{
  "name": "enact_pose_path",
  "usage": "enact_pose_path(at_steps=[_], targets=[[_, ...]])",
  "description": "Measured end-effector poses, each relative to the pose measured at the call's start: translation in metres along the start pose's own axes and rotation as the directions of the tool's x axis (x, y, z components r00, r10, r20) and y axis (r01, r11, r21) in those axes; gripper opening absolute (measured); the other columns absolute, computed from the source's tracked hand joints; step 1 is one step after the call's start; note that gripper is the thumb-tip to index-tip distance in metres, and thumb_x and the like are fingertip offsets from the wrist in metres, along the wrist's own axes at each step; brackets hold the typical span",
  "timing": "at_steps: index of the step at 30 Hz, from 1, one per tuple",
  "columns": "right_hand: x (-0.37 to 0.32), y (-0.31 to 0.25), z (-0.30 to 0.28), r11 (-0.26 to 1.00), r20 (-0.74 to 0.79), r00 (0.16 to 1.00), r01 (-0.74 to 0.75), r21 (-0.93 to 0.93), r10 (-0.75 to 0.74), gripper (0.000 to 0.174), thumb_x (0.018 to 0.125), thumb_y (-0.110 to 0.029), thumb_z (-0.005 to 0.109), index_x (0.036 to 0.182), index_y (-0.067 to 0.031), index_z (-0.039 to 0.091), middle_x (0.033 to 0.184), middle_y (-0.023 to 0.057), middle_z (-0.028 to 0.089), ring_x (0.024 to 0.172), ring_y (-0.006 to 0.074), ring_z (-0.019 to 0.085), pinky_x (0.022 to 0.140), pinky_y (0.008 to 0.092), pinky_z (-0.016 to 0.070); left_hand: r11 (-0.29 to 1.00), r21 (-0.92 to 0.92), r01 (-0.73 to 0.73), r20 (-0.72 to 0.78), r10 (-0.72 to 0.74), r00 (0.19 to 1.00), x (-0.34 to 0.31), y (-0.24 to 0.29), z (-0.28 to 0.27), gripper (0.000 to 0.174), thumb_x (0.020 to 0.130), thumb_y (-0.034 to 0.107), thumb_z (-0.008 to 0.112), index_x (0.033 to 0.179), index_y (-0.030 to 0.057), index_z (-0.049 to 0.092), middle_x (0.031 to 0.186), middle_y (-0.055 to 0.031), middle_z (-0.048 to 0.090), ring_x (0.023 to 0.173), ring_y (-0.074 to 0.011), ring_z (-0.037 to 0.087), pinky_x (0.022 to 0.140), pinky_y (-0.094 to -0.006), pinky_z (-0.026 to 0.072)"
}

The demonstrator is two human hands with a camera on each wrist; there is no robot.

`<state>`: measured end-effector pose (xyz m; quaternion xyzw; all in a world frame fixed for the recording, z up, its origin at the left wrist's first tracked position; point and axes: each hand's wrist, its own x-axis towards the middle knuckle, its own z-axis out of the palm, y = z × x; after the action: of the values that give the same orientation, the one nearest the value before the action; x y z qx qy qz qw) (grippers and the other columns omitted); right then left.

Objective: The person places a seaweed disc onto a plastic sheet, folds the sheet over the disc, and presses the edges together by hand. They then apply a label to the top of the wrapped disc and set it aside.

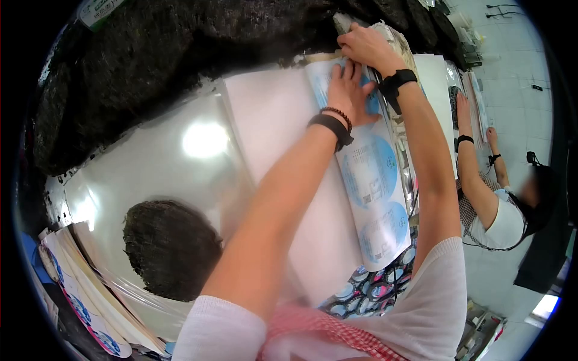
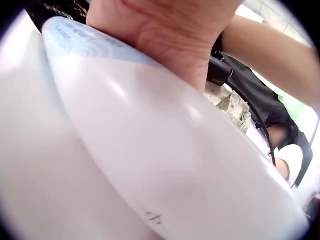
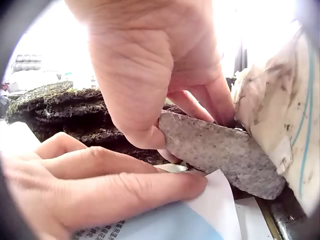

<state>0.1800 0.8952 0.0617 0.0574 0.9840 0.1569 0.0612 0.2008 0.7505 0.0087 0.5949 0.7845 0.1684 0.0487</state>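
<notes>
My left hand (image 1: 349, 99) lies with spread, nearly straight fingers on a glossy white sheet printed with blue circles (image 1: 370, 171). In the left wrist view, the sheet's plain white side (image 2: 150, 130) bulges up below the heel of that hand. Just beyond, my right hand (image 1: 370, 48) grips a flat grey stone (image 3: 220, 152) at the sheet's far end, thumb on one side and fingers on the other. Left fingertips press the sheet's corner close beside the stone in the right wrist view. Wide white sheets (image 1: 283, 138) lie under and left of the printed one.
Thick dark stacks of dried seaweed (image 1: 144, 66) line the far side. A round seaweed sheet (image 1: 171, 249) lies on the shiny tabletop (image 1: 156, 162) at left. A worn, crumpled paper stack (image 1: 397, 42) stands beside the right hand. Another person (image 1: 506, 210) works at the right.
</notes>
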Motion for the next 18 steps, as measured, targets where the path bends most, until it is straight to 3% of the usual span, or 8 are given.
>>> enact_pose_path(at_steps=[18], targets=[[-0.001,0.001,0.001,0.999,-0.020,0.999,0.030,-0.035,-0.030,0.022,0.081,-0.022,0.059,0.097,-0.0139,0.073,0.091,0.0167,0.064,0.077,0.0346,0.065,0.072,0.0425,0.0530,1.000,-0.012,-0.017,-0.173,0.015,0.985,0.003,-0.007,0.012,0.071,0.068,0.072,0.060,0.126,0.0304,0.060,0.140,-0.0139,0.041,0.132,-0.0318,0.031,0.094,-0.0465,0.0289]])
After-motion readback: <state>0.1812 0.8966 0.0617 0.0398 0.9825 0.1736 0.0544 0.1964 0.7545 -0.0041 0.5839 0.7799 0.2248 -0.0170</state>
